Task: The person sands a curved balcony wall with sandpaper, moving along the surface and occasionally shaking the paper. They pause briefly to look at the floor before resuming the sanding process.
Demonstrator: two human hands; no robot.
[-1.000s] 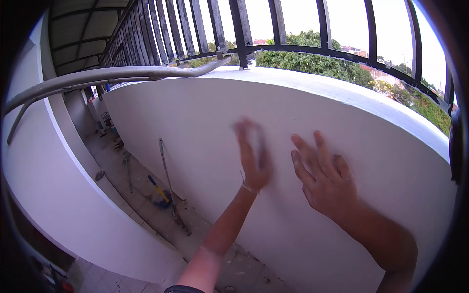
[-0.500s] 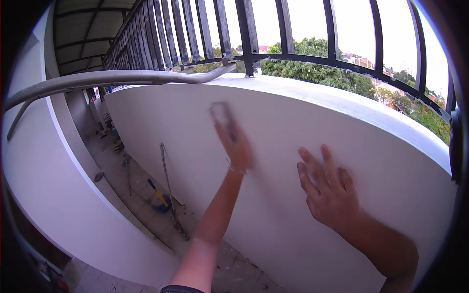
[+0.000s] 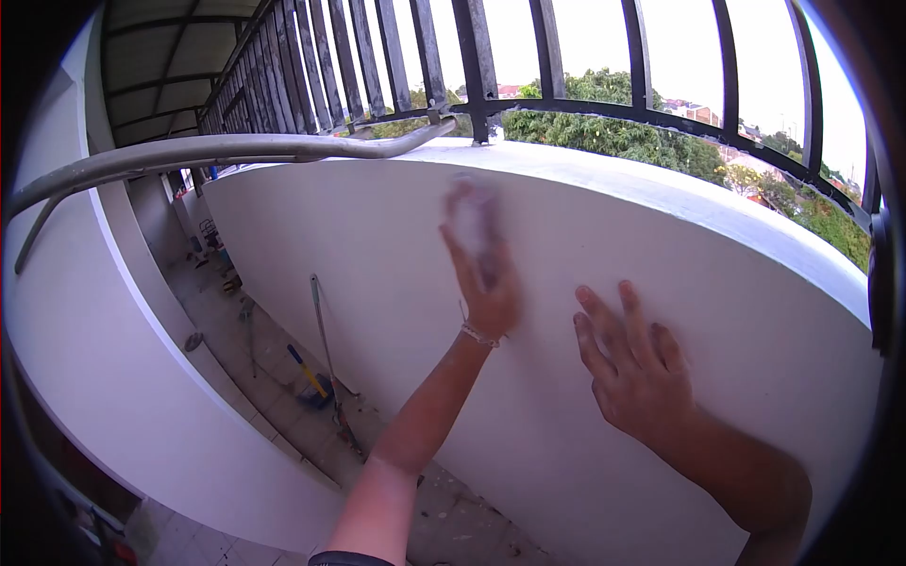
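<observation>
My left hand (image 3: 486, 278) is raised against the white wall (image 3: 377, 255), with a bracelet (image 3: 480, 334) at its wrist. Its fingers are wrapped round a pale, blurred thing (image 3: 475, 212) that lies against the wall below the ledge; what it is I cannot make out. Farther right and lower, my right hand (image 3: 642, 373) rests on the same wall with its fingers spread and holds nothing.
A dark metal railing (image 3: 585, 107) stands above the ledge (image 3: 604, 179). At the left a grey pipe (image 3: 226, 148) crosses over a narrow tiled walkway. A long-handled tool (image 3: 322, 321) leans on the wall, near a blue and yellow tool (image 3: 311, 377).
My left hand and the blurred thing in it have moved to the right along the wall. My right hand has stayed in place.
</observation>
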